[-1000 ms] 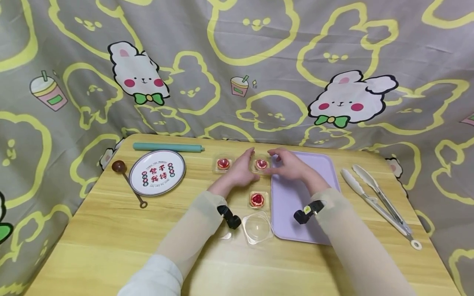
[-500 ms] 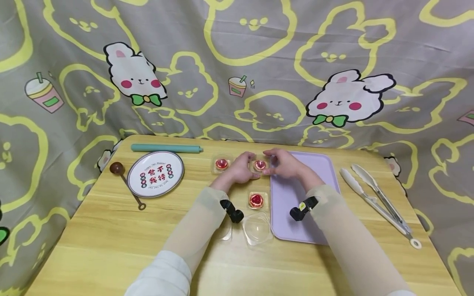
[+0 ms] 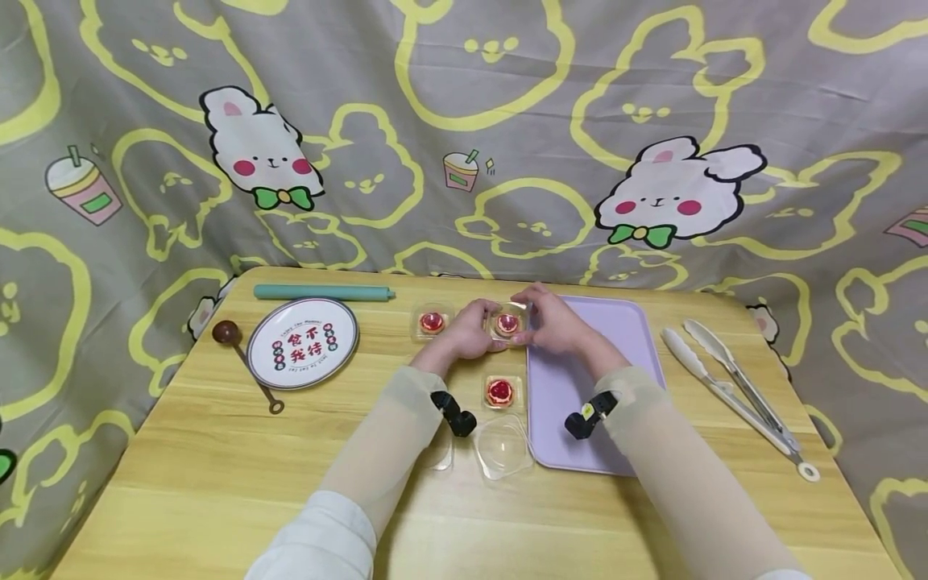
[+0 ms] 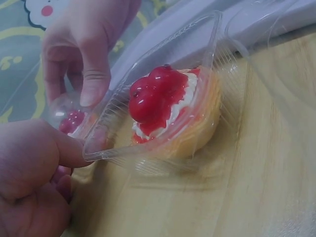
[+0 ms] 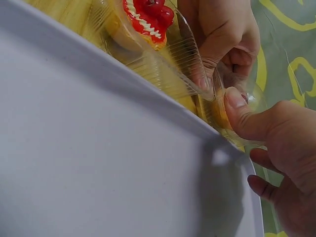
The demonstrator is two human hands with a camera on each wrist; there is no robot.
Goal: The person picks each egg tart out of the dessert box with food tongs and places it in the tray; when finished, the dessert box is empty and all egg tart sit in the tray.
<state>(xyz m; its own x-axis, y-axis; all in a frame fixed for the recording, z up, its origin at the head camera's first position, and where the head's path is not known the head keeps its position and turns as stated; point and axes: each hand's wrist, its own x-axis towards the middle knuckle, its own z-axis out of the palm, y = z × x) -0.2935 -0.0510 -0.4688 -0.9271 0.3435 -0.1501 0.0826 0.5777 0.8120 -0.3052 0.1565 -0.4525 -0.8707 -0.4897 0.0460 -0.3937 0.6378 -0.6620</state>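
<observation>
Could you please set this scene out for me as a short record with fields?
Left hand: grips the left side of the far container
Right hand: grips its right side
Contents: red-topped tart; whether the lid is fully closed, cannot tell
Nearer tart: in an open container
Loose-looking clear plastic piece: on that container's near side
Left-hand tart: in another clear container
Tray: lilac, right of the tarts
Table's left side: plate, brown ladle, teal rod
Right of tray: tongs
</observation>
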